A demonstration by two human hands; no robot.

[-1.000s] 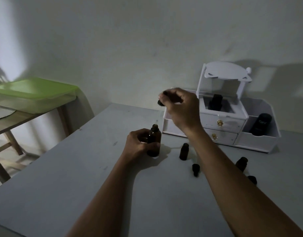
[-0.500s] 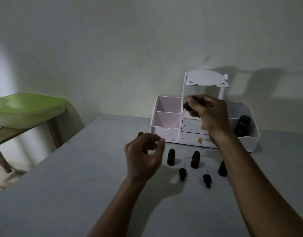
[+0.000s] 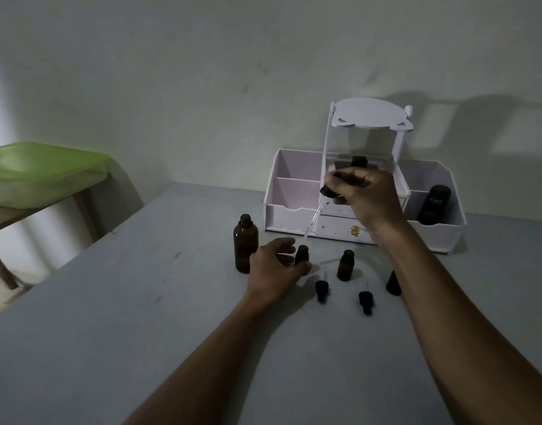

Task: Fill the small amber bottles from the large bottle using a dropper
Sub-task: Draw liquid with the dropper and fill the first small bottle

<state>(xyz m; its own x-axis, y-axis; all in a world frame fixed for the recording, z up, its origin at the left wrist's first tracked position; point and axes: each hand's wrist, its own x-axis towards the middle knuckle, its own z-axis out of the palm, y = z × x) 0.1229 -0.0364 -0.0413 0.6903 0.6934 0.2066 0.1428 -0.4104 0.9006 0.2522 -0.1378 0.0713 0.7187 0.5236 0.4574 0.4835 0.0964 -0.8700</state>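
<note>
Clutter around your work area

You have a white organizer [image 3: 297,216] on the grey table [image 3: 110,317], a black container [image 3: 433,204] in its right compartment, and a green tray [image 3: 40,170] at left.

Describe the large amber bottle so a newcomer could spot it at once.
On the grey table, look in front of the white organiser's left end. The large amber bottle stands uncapped beside the left hand, leftmost and much taller than the other bottles.

Matt grey table [image 3: 110,317], glossy amber bottles [image 3: 245,248]
</note>
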